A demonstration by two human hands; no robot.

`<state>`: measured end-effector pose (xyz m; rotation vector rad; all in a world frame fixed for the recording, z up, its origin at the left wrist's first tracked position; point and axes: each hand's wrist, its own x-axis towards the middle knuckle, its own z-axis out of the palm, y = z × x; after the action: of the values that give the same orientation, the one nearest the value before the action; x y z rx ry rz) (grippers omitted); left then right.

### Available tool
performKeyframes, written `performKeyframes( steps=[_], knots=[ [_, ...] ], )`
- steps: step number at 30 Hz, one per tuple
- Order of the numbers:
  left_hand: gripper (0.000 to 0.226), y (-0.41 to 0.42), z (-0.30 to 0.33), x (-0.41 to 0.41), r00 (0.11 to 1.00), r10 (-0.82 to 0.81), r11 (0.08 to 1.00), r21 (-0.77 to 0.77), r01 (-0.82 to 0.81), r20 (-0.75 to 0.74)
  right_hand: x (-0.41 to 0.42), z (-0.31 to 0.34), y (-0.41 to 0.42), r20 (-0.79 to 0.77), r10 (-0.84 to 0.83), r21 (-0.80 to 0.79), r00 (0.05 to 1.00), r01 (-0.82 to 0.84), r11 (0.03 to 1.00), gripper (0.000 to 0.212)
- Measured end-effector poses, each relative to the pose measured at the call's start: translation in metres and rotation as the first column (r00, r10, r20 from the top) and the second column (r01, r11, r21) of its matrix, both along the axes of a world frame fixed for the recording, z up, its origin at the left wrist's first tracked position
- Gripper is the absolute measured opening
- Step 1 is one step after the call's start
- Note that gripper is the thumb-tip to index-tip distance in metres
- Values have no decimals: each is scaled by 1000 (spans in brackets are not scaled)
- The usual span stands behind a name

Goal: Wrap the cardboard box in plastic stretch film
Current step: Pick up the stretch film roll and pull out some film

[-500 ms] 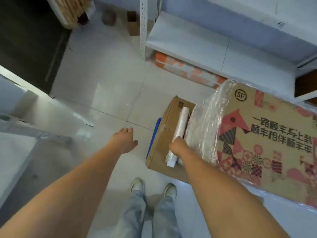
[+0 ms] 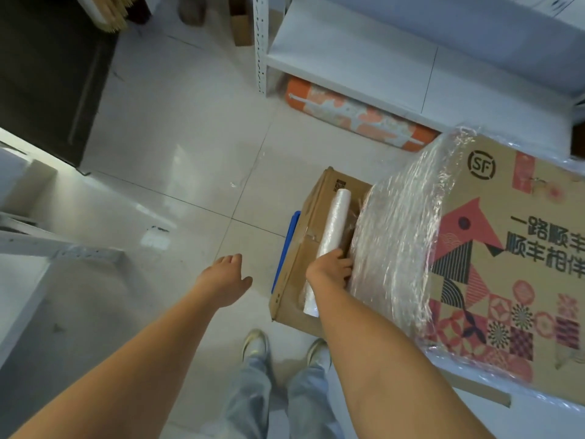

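A large printed cardboard box with an SF logo fills the right side, its left end covered in stretch film. My right hand grips a white roll of stretch film, which lies along the top of a smaller plain brown box beside the big one. Film runs from the roll to the wrapped end. My left hand hangs out over the floor to the left, fingers relaxed, holding nothing.
A blue flat object leans against the small box's left side. White metal shelving stands behind, with an orange patterned roll under it. A white table is at left. My feet stand on the tiled floor.
My right hand has shifted slightly on the roll. My left hand stays out to the left, barely moved.
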<state>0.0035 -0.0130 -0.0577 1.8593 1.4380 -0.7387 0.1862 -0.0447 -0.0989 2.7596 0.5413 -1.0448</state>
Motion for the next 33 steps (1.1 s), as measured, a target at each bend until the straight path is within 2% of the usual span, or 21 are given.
performKeyframes(
  steps=[6,9,12,14,16,17,20,22,25,28,30,33],
  knots=[
    [55,10,31,10,992,111,989,87,-116,57,0,29,-2,-245,-87,176,966,132,976,56],
    [49,19,68,24,940,305,926,181,-331,155,-3,66,5,-302,-18,334,953,123,934,59],
    [57,33,111,47,788,527,810,94,-579,320,-2,117,17,-357,108,457,928,72,886,52],
    [71,42,141,63,638,634,724,-48,-688,437,-2,154,24,-379,199,543,904,43,838,50],
    [80,47,172,78,472,705,648,-212,-731,529,-5,195,29,-309,311,624,899,-55,779,50],
    [77,49,188,86,397,724,619,-277,-735,563,-6,215,31,-247,356,665,901,-110,739,51],
    [47,52,233,99,214,713,561,-360,-745,668,1,271,33,-124,443,761,888,-202,617,52],
    [35,53,260,98,125,714,562,-457,-689,689,15,308,37,-241,412,803,879,-57,593,44],
    [28,52,295,95,91,700,621,-542,-566,708,42,365,40,-410,327,815,851,182,549,38],
    [29,44,331,104,150,624,732,-507,-454,767,57,408,42,-422,365,816,830,173,551,46],
    [31,38,353,114,192,577,790,-483,-377,794,61,428,43,-419,369,820,830,171,546,43],
    [40,30,380,124,161,584,792,-515,-329,796,64,449,41,-374,325,865,869,199,461,28]
  ],
)
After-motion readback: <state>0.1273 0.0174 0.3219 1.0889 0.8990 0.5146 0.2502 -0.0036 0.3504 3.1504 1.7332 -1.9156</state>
